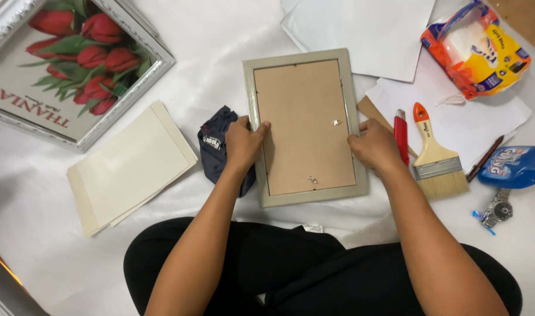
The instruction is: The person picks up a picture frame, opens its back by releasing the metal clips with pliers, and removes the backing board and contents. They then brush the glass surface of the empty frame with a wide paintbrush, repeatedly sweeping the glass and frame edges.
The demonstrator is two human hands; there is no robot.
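Both bare forearms reached forward from the lap, slightly converging. The left hand [244, 142] lay palm down, fingers curled and thumb pointing inward. The right hand [374, 147] mirrored it, knuckles up, fingers bent, thumb pointing inward toward the left.

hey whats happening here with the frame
A person sitting on a white sheet grips a grey picture frame, lying face down with its brown backing up, with the left hand and right hand on its side edges. A dark cloth lies left of it; a red cutter and paintbrush lie right.
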